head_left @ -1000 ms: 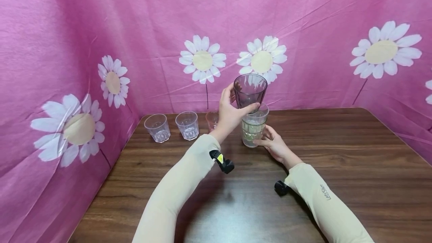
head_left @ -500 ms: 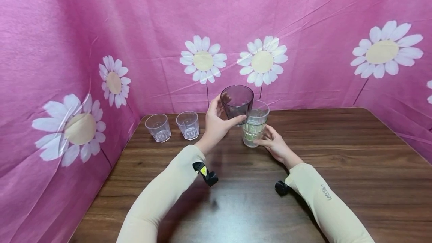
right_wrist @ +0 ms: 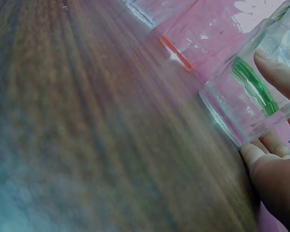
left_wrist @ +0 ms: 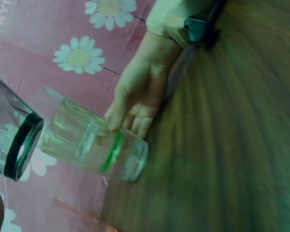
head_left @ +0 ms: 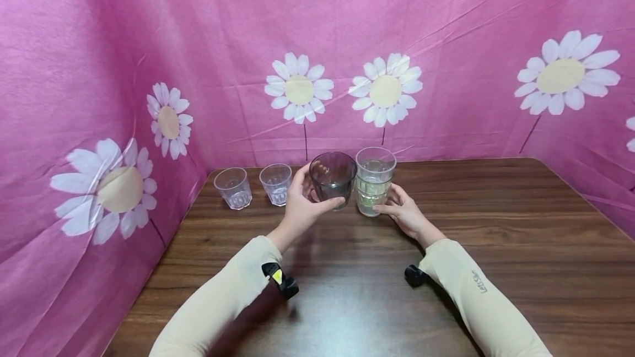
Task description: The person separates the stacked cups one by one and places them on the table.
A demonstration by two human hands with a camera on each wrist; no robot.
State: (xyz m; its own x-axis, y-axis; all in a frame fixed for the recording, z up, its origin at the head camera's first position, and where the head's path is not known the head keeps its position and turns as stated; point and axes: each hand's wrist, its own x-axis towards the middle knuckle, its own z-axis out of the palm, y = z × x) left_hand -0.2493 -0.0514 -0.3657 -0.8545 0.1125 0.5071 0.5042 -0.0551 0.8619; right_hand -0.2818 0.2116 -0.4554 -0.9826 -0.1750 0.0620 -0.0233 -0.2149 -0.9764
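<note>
Dark tumbler (head_left: 333, 180) is gripped by the left hand (head_left: 303, 203), its fingers and thumb curled round the side. From where I stand, its mouth is turned upward. The left wrist view shows its thick base raised above the wooden table (head_left: 496, 225), against the pink cloth (head_left: 446, 98).

At 3 o'clock from it, just beside, a stack of see-through glasses (head_left: 369, 191) stands on the table, one glass nested in another. A green band (right_wrist: 255, 87) shows in the lower part; how many glasses are inside, I cannot tell. The right hand (head_left: 408, 216) grips this lower part from 4 o'clock.

At 9 o'clock from the tumbler, two clear glasses (head_left: 235, 189) stand upright, near each other. A reddish glass (right_wrist: 195, 41) stands between them and the stack, visible in the right wrist view.
</note>
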